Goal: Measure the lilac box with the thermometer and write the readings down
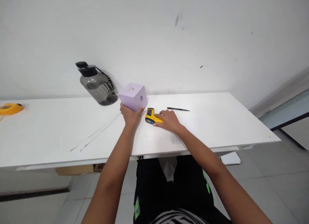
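Observation:
My left hand (131, 115) grips the lower front of a lilac cube-shaped box (132, 96), with thumb and fingers on either side. The box is tilted, with small printed marks on its top and side. My right hand (170, 121) is closed around the handle of a yellow infrared thermometer (150, 117), which lies on the white table just right of the box. Its black label and small grey display show at the left end. Behind my right hand lies a slim black pen (178, 109).
A large grey see-through water bottle (98, 87) with a black lid stands near the wall, left of the box. An orange-yellow object (11, 109) is at the table's far left. A clear, faintly printed packet (175, 138) lies beside my right forearm, close to the table's front edge (154, 152).

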`<state>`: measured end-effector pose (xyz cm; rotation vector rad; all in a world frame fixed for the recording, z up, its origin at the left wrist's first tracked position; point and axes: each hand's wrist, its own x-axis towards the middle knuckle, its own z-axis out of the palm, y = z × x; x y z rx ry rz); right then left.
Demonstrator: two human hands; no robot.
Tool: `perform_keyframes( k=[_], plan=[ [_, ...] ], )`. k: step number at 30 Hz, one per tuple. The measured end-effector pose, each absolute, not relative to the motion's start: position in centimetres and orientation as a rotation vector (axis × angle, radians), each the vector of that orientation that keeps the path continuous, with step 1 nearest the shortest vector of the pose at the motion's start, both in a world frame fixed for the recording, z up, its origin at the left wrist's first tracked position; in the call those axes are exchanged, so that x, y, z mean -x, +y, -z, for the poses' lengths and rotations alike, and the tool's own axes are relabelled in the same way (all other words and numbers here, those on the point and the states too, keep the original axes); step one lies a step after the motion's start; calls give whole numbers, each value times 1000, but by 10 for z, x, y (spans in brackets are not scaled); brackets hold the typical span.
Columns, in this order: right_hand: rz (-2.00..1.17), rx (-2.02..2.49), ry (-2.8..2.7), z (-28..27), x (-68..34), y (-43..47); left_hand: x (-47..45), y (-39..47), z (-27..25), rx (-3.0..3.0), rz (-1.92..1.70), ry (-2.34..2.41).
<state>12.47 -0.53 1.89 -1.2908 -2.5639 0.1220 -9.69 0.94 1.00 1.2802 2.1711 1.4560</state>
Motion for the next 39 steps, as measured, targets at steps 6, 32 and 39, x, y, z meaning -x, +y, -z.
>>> perform_keyframes(
  k=[6, 32, 39],
  plan=[
    [-107, 2014, -2346, -41, -186, 32, 62, -61, -30, -1939, -1606, 2102],
    [-925, 1294, -1914, 2, -223, -41, -42, -156, 51, -2849, -856, 1672],
    [-911, 1312, -1984, 4, -222, -41, -42, -156, 48, -2864, -863, 1667]
  ],
)
